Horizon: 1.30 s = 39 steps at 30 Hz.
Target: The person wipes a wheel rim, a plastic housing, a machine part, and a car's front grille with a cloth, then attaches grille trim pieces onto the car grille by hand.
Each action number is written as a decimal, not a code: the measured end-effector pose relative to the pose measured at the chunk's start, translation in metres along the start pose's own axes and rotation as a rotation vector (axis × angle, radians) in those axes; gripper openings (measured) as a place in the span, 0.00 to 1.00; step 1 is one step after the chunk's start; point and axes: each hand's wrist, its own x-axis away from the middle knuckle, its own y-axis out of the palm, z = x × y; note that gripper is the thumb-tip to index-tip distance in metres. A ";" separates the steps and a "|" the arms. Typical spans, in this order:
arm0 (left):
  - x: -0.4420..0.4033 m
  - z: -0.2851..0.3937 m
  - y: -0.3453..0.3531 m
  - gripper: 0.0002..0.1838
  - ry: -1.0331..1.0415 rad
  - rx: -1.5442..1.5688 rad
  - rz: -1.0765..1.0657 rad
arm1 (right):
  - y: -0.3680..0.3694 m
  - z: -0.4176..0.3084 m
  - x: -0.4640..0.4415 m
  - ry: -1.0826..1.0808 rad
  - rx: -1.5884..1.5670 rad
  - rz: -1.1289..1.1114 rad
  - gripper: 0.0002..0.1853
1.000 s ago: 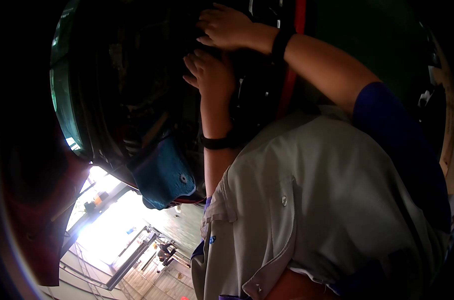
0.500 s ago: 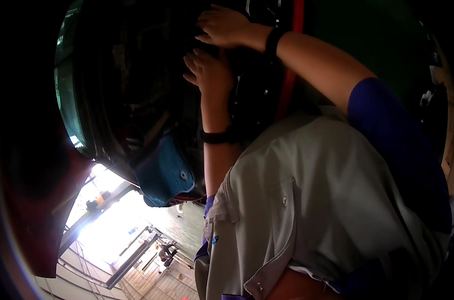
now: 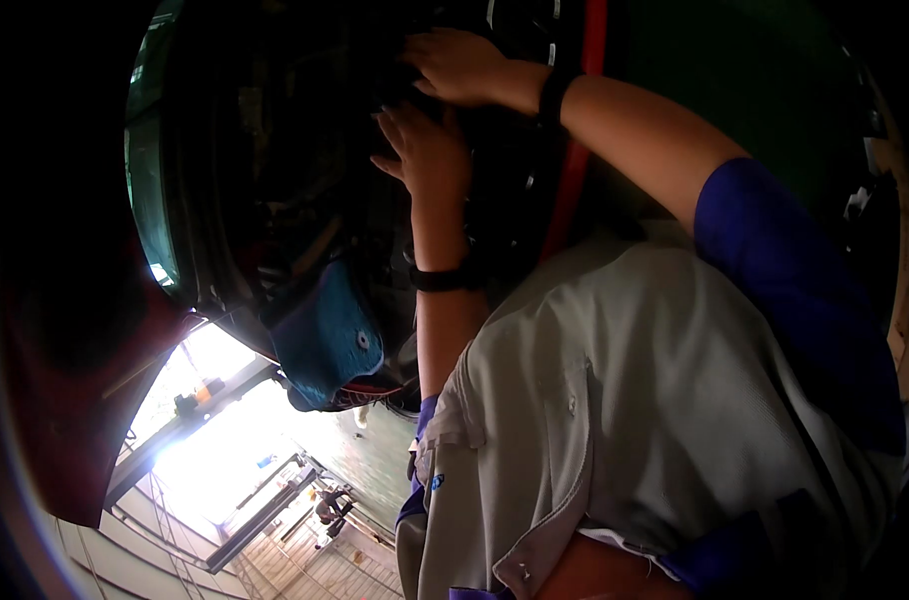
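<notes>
My left hand (image 3: 431, 155) is in the dark engine bay (image 3: 305, 130) of a vehicle, its fingers apart and resting against dark parts. Just above it in the view, my right hand (image 3: 460, 68) has its fingers curled down round something too dark to make out. The two hands are close together but apart. Both wrists wear black bands. A blue cover (image 3: 330, 335) with a round fastener lies over the vehicle's edge, below and left of my left hand.
A red strip (image 3: 575, 160) runs along the dark front edge beside my forearms. At the left hangs a dark red panel (image 3: 85, 400), near greenish glass (image 3: 150, 190). In the bright background, a person (image 3: 330, 505) is near a metal frame (image 3: 265, 515).
My right hand has moved slightly down and right, and its fingers have curled more into the dark parts. My left hand has shifted a little; the whole view has also moved slightly.
</notes>
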 end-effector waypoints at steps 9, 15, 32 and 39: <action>0.017 0.001 0.002 0.28 0.199 -0.208 0.105 | -0.004 0.005 0.034 -0.042 -0.216 0.046 0.27; 0.023 -0.001 0.014 0.20 0.327 -0.272 0.259 | -0.026 0.006 0.053 -0.007 -0.287 0.080 0.23; 0.004 0.041 0.029 0.17 0.303 -0.548 0.203 | -0.019 0.012 0.057 0.013 -0.192 0.158 0.19; -0.016 0.056 0.033 0.26 0.248 -0.563 0.201 | -0.026 0.031 0.042 0.056 -0.158 0.106 0.20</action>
